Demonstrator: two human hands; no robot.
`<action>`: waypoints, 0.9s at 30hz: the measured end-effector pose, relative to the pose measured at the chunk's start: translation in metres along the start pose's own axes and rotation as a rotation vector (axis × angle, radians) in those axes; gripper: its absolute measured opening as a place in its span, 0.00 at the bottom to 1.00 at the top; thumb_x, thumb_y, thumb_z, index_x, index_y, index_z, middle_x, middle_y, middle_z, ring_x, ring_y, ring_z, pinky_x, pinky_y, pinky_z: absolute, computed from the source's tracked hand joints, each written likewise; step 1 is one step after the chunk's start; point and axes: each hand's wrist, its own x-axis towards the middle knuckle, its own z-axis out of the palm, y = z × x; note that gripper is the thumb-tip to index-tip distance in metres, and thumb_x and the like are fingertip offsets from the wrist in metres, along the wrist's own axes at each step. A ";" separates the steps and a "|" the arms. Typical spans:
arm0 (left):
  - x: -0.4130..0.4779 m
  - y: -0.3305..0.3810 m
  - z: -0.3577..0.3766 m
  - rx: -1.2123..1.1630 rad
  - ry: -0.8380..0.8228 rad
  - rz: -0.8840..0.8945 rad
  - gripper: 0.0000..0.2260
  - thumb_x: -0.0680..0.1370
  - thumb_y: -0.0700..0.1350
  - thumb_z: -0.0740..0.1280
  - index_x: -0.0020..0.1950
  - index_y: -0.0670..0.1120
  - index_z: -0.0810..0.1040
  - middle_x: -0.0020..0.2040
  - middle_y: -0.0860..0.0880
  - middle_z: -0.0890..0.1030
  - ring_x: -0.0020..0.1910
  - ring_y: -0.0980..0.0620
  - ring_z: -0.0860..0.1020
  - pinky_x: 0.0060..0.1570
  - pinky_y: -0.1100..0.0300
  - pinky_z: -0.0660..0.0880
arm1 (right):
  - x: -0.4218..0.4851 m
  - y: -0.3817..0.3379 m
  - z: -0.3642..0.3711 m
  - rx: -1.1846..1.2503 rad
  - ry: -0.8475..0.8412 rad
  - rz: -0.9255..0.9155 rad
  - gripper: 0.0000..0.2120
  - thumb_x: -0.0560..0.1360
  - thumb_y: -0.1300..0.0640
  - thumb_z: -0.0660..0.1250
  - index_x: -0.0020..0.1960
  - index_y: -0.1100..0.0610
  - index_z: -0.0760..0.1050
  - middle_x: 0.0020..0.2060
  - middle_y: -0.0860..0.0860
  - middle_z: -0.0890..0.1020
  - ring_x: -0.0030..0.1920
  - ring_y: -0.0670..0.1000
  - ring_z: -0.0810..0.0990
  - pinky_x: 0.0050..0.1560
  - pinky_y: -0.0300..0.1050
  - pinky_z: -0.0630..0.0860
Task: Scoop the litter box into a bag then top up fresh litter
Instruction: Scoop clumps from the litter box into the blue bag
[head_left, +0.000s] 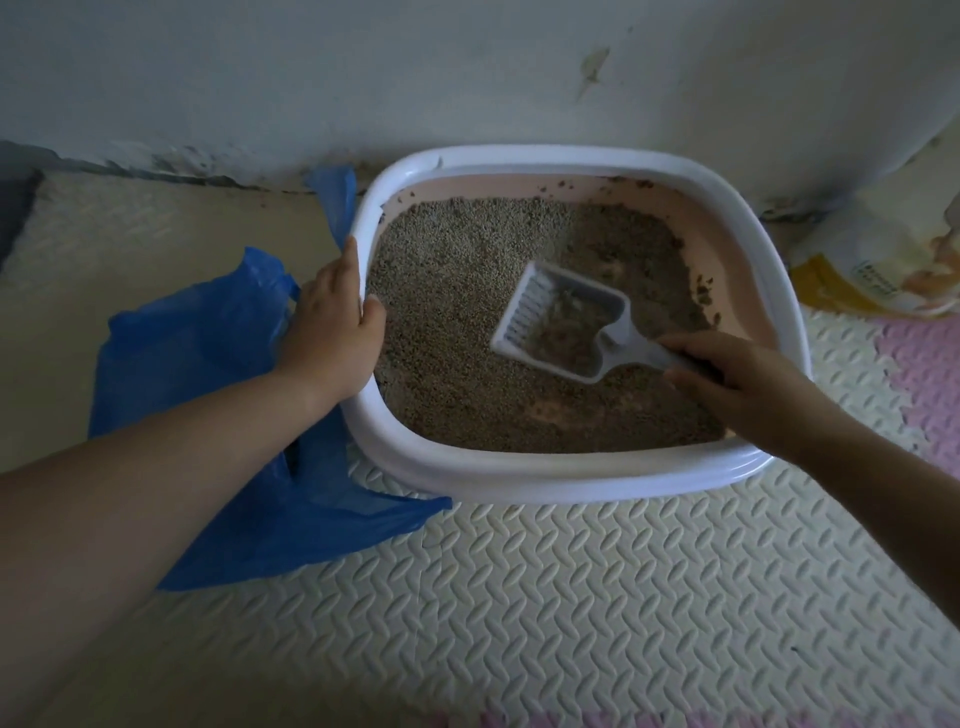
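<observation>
On the floor mat (571, 597), near its back edge, sits the litter box (571, 483). The blue bag (208, 364) lies flat against the box's left side. The scoop (561, 322) rests in the litter with some inside, its handle pointing right. The right grip (727, 379) is wrapped round that handle, so the bag is across the box. The left grip (332, 332) holds the left rim, nearest the bag.
</observation>
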 end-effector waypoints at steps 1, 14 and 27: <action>0.000 -0.001 0.001 -0.029 0.002 -0.003 0.26 0.82 0.48 0.52 0.79 0.49 0.46 0.75 0.45 0.61 0.71 0.45 0.61 0.68 0.46 0.63 | 0.006 -0.004 -0.001 -0.051 -0.065 -0.032 0.12 0.77 0.56 0.65 0.60 0.51 0.76 0.42 0.41 0.78 0.42 0.44 0.76 0.43 0.41 0.70; 0.003 -0.010 0.008 -0.342 0.034 -0.015 0.24 0.82 0.42 0.51 0.78 0.53 0.53 0.61 0.45 0.72 0.42 0.61 0.72 0.36 0.77 0.65 | 0.118 -0.067 0.036 -0.520 -0.355 -0.348 0.12 0.79 0.50 0.58 0.56 0.48 0.78 0.40 0.48 0.80 0.37 0.50 0.77 0.38 0.45 0.73; 0.007 -0.016 0.012 -0.386 0.045 -0.014 0.24 0.81 0.44 0.49 0.78 0.53 0.53 0.70 0.55 0.64 0.60 0.67 0.67 0.56 0.79 0.60 | 0.148 -0.041 0.079 -0.160 -0.317 -0.390 0.15 0.77 0.52 0.63 0.63 0.47 0.75 0.42 0.41 0.74 0.42 0.46 0.72 0.41 0.44 0.66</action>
